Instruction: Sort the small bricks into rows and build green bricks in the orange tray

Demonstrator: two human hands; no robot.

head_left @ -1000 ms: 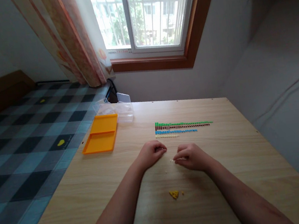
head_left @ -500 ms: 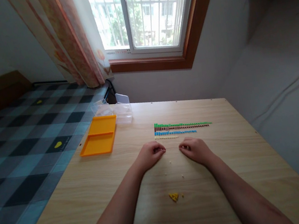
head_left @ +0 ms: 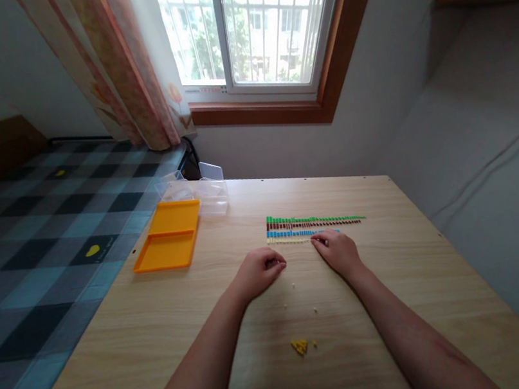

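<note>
Four rows of tiny beads lie on the wooden table [head_left: 164,339]: green [head_left: 314,218], brown [head_left: 313,224], blue [head_left: 294,233] and cream [head_left: 288,240]. My right hand [head_left: 339,251] rests at the right end of the cream row, fingertips pinched together on something too small to make out. My left hand [head_left: 258,271] lies curled into a loose fist just left of it, contents hidden. A few loose cream beads [head_left: 314,310] sit between my forearms, and a small heap of yellow beads [head_left: 300,346] lies nearer to me.
An open orange case [head_left: 167,235] lies at the table's left edge, with a clear plastic box [head_left: 205,193] behind it. A checked bed [head_left: 26,236] is on the left, a window and curtain ahead, a grey wall on the right.
My right hand moved away from the loose cream beads, forward to the end of the cream row. The left hand stayed put. The view shifted slightly.
</note>
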